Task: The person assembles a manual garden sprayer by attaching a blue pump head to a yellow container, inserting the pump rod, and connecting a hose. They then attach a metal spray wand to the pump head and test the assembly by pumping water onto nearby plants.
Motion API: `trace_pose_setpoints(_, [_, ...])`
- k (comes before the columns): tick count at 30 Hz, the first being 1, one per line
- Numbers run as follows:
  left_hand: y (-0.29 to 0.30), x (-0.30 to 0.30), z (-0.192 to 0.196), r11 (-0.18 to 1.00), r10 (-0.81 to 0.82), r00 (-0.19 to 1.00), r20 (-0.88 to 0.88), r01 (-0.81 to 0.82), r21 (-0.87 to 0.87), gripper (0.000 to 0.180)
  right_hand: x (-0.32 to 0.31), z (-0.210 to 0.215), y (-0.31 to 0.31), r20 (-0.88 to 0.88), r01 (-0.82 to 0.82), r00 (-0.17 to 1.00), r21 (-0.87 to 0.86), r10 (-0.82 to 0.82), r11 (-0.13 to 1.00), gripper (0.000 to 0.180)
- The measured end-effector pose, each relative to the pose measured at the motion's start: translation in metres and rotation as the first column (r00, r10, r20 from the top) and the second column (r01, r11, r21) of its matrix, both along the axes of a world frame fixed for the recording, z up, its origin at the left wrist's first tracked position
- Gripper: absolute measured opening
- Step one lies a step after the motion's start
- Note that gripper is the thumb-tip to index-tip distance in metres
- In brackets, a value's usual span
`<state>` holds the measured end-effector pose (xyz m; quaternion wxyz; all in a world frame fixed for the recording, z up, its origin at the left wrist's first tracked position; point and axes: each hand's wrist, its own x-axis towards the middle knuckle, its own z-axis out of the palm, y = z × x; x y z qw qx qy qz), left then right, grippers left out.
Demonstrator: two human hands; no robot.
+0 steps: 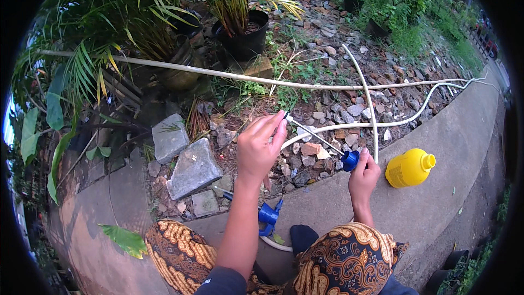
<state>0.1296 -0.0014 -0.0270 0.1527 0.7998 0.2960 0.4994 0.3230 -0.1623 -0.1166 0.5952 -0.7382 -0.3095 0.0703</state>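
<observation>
Dip tube (315, 135): thin, stiff, light, likely springy; held slanted over gravel (327, 104) between both hands. Left hand (259, 150) pinched on upper tip, right hand (363, 177) closed on blue cap (350, 160) at lower end. Best gripped at cap. Yellow bottle (409, 168) lying on curb (436, 207) just right.

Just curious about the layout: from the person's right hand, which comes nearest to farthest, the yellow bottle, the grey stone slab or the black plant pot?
1. Yellow bottle, lying on the concrete just right of the right hand.
2. Grey stone slab, left, beyond the left hand.
3. Black plant pot, far up among the plants.
</observation>
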Motion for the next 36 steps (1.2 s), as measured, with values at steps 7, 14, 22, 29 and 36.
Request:
trace_pose_setpoints(7, [0.008,-0.009,-0.015,0.992,-0.054,0.998,-0.027,0.051,-0.116,0.021,-0.003,0.038,-0.005,0.261,0.058,0.964,-0.011,-0.053,0.998,0.044])
trace_pose_setpoints(14, [0.012,-0.012,-0.021,0.974,-0.108,0.994,-0.002,0.105,-0.202,0.021,-0.002,0.049,-0.009,0.375,0.048,0.926,0.016,-0.050,0.999,0.040])
trace_pose_setpoints(22, [0.008,-0.001,-0.031,0.983,0.092,0.996,-0.021,-0.094,-0.159,0.018,-0.007,0.060,-0.013,0.588,-0.008,0.809,-0.030,0.024,1.000,0.028])
trace_pose_setpoints(29, [0.001,0.010,-0.047,0.962,0.269,0.963,-0.009,-0.269,-0.050,0.018,-0.012,0.067,-0.013,0.655,-0.063,0.754,0.004,0.045,0.998,0.025])
trace_pose_setpoints(36, [0.002,0.011,-0.048,0.963,0.266,0.964,0.019,-0.265,-0.046,0.015,-0.011,0.061,-0.013,0.591,0.014,0.807,-0.029,0.006,0.999,0.026])
